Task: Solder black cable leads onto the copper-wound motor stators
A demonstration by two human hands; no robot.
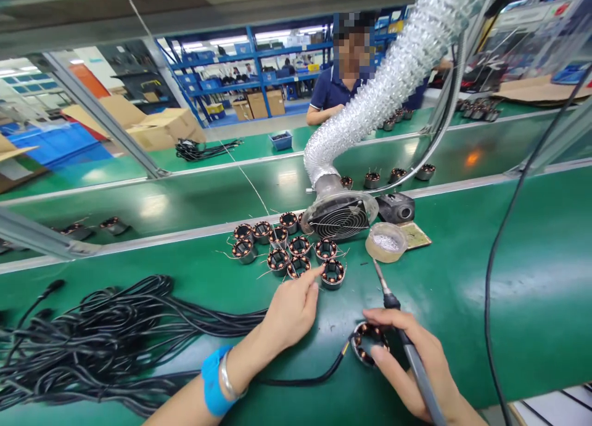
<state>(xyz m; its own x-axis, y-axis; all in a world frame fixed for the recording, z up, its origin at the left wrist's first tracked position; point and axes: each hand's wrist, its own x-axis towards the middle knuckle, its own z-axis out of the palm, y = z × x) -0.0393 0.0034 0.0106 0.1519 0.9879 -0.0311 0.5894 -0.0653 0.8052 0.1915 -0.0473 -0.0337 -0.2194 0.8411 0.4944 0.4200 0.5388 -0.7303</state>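
Note:
My left hand (292, 309) reaches out over the table with its index finger stretched. The fingertip is at the rim of a motor stator (333, 275) with copper windings; whether it touches cannot be told. My right hand (411, 358) holds a soldering iron (407, 346), its tip slanting up and away toward a round tub (386, 241) of silvery material. The same hand's thumb and fingers also rest around another stator (359, 347), which lies on the table. A black cable (309, 381) with yellow wire showing meets that stator's left side.
Several stators (277, 259) stand grouped before a round fan guard (340, 219) on a silver duct (361, 105). Tangled black cables (115, 339) cover the left side. A black cord (493, 278) hangs at right. Across the conveyor (222, 188) is a person (330, 96).

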